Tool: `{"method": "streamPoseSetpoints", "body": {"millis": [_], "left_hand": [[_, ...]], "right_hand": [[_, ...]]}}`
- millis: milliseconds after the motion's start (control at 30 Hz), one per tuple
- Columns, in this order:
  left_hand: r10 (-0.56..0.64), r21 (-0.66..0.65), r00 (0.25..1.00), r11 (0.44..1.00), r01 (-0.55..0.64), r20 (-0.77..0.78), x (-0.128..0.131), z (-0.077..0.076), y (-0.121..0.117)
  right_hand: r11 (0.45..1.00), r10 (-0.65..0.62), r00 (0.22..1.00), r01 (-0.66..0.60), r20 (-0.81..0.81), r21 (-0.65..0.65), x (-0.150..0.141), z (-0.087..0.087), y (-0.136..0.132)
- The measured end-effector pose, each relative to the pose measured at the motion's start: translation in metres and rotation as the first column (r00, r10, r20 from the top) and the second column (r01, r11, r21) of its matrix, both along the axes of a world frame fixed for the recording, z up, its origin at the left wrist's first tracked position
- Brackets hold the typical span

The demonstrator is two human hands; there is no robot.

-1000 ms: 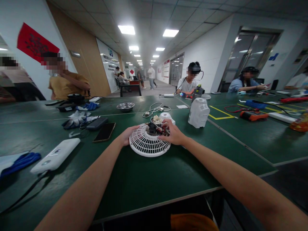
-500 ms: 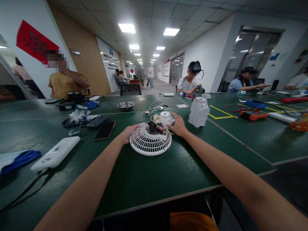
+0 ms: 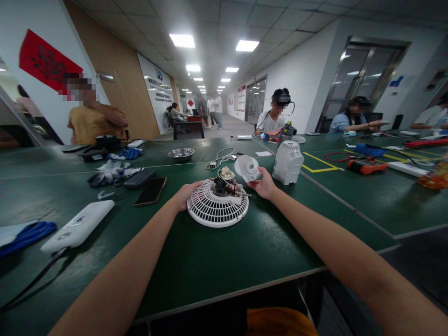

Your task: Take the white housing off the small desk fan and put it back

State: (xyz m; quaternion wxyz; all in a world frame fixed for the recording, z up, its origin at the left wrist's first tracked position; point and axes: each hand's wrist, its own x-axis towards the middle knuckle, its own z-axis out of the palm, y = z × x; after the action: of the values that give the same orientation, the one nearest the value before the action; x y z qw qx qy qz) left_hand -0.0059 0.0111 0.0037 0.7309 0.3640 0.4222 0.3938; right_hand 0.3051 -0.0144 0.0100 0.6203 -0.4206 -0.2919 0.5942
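Observation:
A round white fan grille [image 3: 217, 212] lies on the green table, with a dark motor [image 3: 223, 187], wires and an off-white gear-like part on top of it. My left hand [image 3: 187, 195] is closed on the grille's left rim. In my right hand [image 3: 264, 185] is a white plastic motor cover [image 3: 247, 168], pinched at its lower right edge and tilted so its hollow inside faces me. It is held just behind and to the right of the motor, apart from it. A white fan base housing [image 3: 288, 163] stands upright right of my right hand.
A coiled white cable [image 3: 224, 158] and a metal bowl [image 3: 181, 154] lie beyond the grille. On the left are a phone [image 3: 150, 191], a white power bank [image 3: 77, 226] and gloves [image 3: 109, 172]. An orange multimeter [image 3: 367, 166] lies far right. Several people are around the table.
My right hand has turned the motor cover over, from its domed outside showing to its inside facing me, and drawn it slightly away from the motor. My left hand stays on the grille.

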Motion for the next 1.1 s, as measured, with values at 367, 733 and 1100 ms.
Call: {"method": "streamPoseSetpoints", "body": {"millis": [367,733,1100], "left_hand": [[0.165,0.284,0.952,0.955,-0.089,-0.259,-0.002,-0.010,0.010],[0.518,0.851,0.723,0.491,0.185,-0.456,0.010,0.025,-0.021],[0.286,0.778,0.738,0.389,0.494,-0.611,0.018,0.044,-0.048]], "right_hand": [[0.916,-0.023,0.969,-0.078,0.246,0.394,-0.031,0.024,-0.033],[0.696,-0.344,0.541,-0.402,0.767,0.596,-0.046,0.031,-0.060],[0.686,-0.319,0.406,-0.525,0.856,0.504,-0.043,0.035,-0.062]]}}
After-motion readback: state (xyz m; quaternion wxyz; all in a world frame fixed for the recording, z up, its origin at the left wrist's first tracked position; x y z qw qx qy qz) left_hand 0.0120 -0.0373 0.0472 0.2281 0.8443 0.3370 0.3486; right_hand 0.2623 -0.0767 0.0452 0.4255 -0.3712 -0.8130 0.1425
